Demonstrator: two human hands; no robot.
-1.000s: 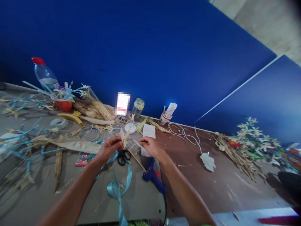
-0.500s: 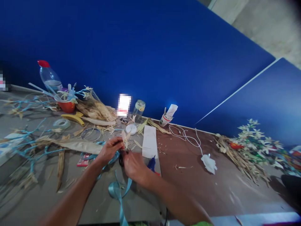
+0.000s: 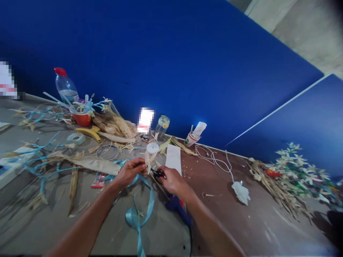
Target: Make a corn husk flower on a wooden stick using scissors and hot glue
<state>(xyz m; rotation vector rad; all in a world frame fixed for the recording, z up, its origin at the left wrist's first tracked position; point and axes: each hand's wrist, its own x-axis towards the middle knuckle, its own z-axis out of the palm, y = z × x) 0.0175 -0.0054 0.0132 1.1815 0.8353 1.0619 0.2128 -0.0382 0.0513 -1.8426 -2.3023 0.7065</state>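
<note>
My left hand (image 3: 129, 172) pinches a pale husk flower (image 3: 150, 159) between thumb and fingertips, its petals pointing up. Black-handled scissors (image 3: 158, 174) are in my right hand (image 3: 173, 182), their blades reaching toward the flower's base. Whether the blades touch it I cannot make out. Light blue ribbon (image 3: 152, 200) runs from below my left hand down to a roll (image 3: 132, 216) on the table. Under my right wrist lies a blue glue gun (image 3: 178, 210). A long dry husk (image 3: 92, 165) lies left of my left hand.
Behind my hands are a white round spool (image 3: 152, 147), a glass jar (image 3: 162, 125) and a white paper strip (image 3: 173, 157). To the left stand a red bowl (image 3: 82, 119) and a bottle (image 3: 65, 85). A white cable (image 3: 218, 161) and flower bunch (image 3: 291, 178) lie right.
My right hand has drawn away from my left toward the right, bringing the scissors into clear view. More of the glue gun shows. The whole view has shifted slightly.
</note>
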